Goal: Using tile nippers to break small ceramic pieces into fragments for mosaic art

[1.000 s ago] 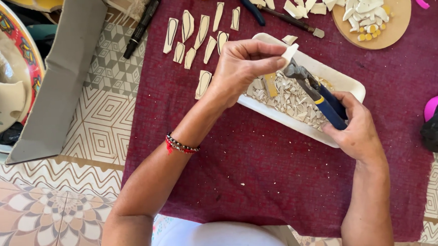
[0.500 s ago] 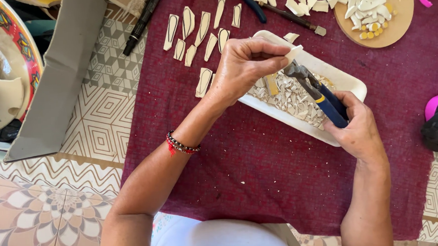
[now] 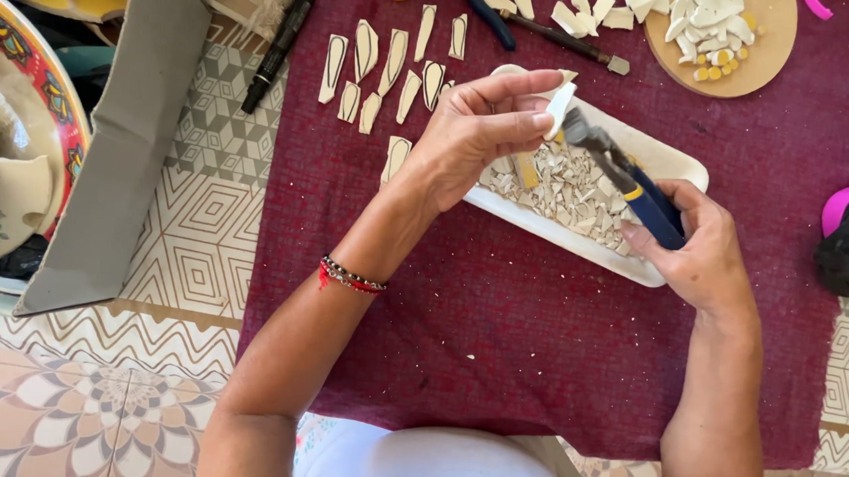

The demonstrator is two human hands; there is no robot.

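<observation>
the left hand [image 3: 477, 134] pinches a small white ceramic shard [image 3: 560, 108] between thumb and fingertips, holding it above the far end of a white rectangular tray [image 3: 677, 167]. the right hand [image 3: 701, 253] is wrapped tight around the blue handles of the nippers [image 3: 625, 175], whose metal head meets the lower edge of the shard; whether the jaws have bitten into it i cannot tell. the tray sits on a dark red cloth [image 3: 507, 331] and holds a heap of pale broken chips [image 3: 562, 188]. beyond the left hand, cut cream tile pieces [image 3: 386, 66] with dark outlines lie in rows on the cloth. at the far right a round wooden board [image 3: 764, 56] carries more white fragments and a few yellow bits. a red beaded bracelet [image 3: 349, 274] circles the left wrist. a grey cardboard flap [image 3: 121, 167] lies off the cloth to the left on the patterned tile floor.
</observation>
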